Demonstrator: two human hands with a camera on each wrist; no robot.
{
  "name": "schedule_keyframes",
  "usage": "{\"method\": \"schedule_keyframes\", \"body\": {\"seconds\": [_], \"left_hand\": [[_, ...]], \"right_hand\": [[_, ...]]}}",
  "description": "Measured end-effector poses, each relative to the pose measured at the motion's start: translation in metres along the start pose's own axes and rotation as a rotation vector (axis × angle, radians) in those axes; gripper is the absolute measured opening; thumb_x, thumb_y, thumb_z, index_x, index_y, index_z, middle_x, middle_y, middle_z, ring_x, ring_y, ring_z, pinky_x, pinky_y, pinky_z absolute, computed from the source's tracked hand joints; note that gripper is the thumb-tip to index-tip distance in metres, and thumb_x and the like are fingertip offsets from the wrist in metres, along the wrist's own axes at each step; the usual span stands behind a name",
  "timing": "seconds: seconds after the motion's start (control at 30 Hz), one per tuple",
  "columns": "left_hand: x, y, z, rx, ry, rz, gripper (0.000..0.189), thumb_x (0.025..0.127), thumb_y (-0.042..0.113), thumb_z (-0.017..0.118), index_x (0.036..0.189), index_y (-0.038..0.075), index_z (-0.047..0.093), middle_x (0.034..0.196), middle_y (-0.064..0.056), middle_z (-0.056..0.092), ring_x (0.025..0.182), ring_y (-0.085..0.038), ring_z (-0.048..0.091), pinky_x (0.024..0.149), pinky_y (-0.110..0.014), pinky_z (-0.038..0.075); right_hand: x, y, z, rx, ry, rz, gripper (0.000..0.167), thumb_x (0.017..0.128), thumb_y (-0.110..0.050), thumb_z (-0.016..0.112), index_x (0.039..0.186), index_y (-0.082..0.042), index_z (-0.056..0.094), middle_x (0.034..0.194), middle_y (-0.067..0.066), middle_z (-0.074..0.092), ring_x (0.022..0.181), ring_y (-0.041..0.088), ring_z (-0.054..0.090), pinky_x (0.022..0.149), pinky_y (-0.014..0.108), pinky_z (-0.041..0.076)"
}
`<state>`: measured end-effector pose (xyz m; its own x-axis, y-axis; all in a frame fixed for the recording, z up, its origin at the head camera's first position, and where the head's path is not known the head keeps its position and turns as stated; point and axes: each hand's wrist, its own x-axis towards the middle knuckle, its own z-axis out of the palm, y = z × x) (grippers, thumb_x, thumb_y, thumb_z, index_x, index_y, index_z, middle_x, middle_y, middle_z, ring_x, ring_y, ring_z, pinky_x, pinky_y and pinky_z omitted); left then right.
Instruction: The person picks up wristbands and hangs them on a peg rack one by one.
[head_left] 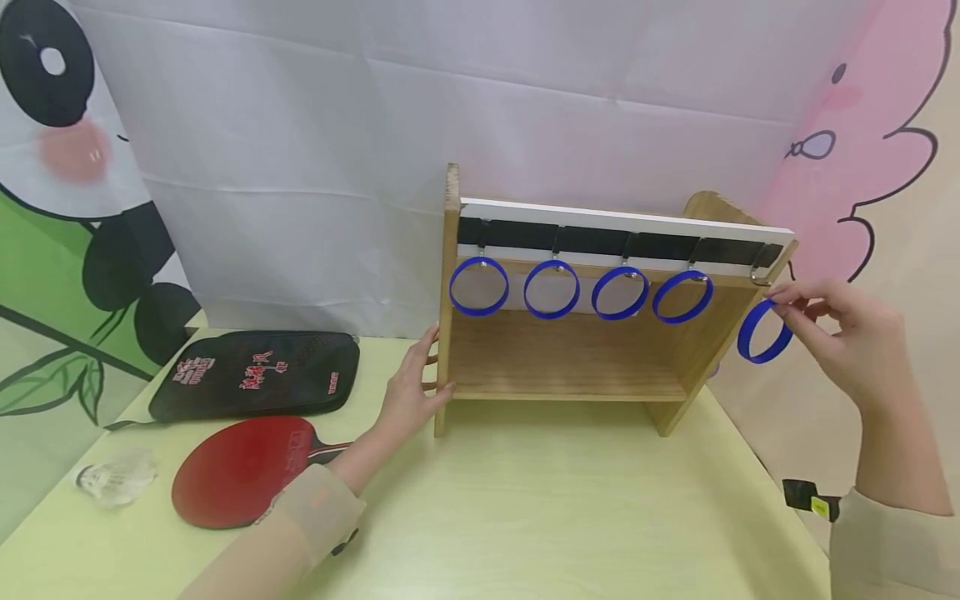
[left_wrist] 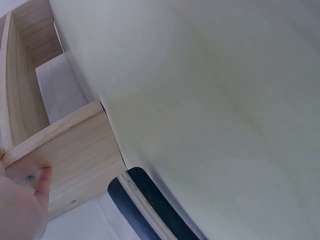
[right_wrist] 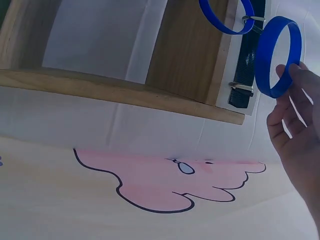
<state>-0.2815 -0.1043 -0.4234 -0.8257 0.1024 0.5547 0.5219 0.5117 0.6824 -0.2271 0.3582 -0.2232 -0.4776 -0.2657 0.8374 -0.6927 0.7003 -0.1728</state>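
Note:
A small wooden rack (head_left: 570,354) stands on the table, with metal hooks along a black strip (head_left: 592,242). Blue rings (head_left: 551,315) hang from several of its hooks. My right hand (head_left: 851,337) pinches another blue ring (head_left: 742,342) between thumb and fingers, just below the rightmost hook (head_left: 760,277), which bears no ring. In the right wrist view this held ring (right_wrist: 265,65) is beside the strip, apart from the hook (right_wrist: 242,88). At the rack's left side panel (left_wrist: 75,155), my left hand (head_left: 408,396) holds the board, fingers on its outer face and thumb at the front edge.
Left of the rack lie a red table tennis bat (head_left: 240,475) and a black bat case (head_left: 262,392). A shuttlecock (head_left: 116,479) lies near the left table edge. Behind the rack hangs a white sheet (head_left: 337,125). A black object with a yellow-green patch (head_left: 810,500) shows beyond the right edge.

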Motion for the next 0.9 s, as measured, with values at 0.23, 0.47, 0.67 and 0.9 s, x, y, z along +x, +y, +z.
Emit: {"method": "schedule_keyframes", "body": {"seconds": [0.23, 0.47, 0.67, 0.9], "left_hand": [[-0.001, 0.001, 0.0, 0.011, 0.004, 0.0, 0.094, 0.079, 0.006, 0.073, 0.152, 0.025, 0.017, 0.146, -0.004, 0.037, 0.116, -0.03, 0.055, 0.072, -0.026, 0.06], [-0.001, 0.001, -0.001, 0.004, 0.004, -0.001, 0.095, 0.078, 0.006, 0.073, 0.152, 0.027, 0.017, 0.146, -0.004, 0.037, 0.116, -0.03, 0.055, 0.072, -0.025, 0.059], [-0.001, 0.002, -0.001, 0.005, 0.002, 0.003, 0.097, 0.079, 0.006, 0.073, 0.151, 0.033, 0.014, 0.146, -0.004, 0.037, 0.116, -0.03, 0.055, 0.072, -0.024, 0.059], [0.0, 0.002, 0.0, 0.01, 0.003, 0.009, 0.098, 0.079, 0.007, 0.073, 0.151, 0.036, 0.013, 0.146, -0.004, 0.037, 0.116, -0.03, 0.055, 0.072, -0.028, 0.06]], "right_hand": [[0.016, 0.013, 0.0, -0.03, 0.092, 0.119, 0.014, 0.08, 0.014, 0.063, 0.093, 0.009, 0.066, 0.09, -0.02, 0.063, 0.083, -0.004, 0.051, 0.073, 0.005, 0.042], [0.022, 0.027, 0.005, -0.015, 0.119, 0.2, 0.013, 0.084, 0.001, 0.066, 0.096, 0.006, 0.069, 0.087, -0.03, 0.059, 0.081, -0.003, 0.052, 0.069, 0.003, 0.043], [0.022, 0.038, 0.011, -0.026, 0.096, 0.259, 0.013, 0.086, -0.004, 0.066, 0.095, 0.004, 0.069, 0.085, -0.03, 0.057, 0.082, -0.001, 0.051, 0.07, 0.0, 0.042], [0.016, 0.046, 0.017, -0.021, 0.105, 0.277, 0.011, 0.084, -0.001, 0.066, 0.093, 0.004, 0.068, 0.084, -0.029, 0.057, 0.08, -0.002, 0.051, 0.069, 0.002, 0.042]]}}
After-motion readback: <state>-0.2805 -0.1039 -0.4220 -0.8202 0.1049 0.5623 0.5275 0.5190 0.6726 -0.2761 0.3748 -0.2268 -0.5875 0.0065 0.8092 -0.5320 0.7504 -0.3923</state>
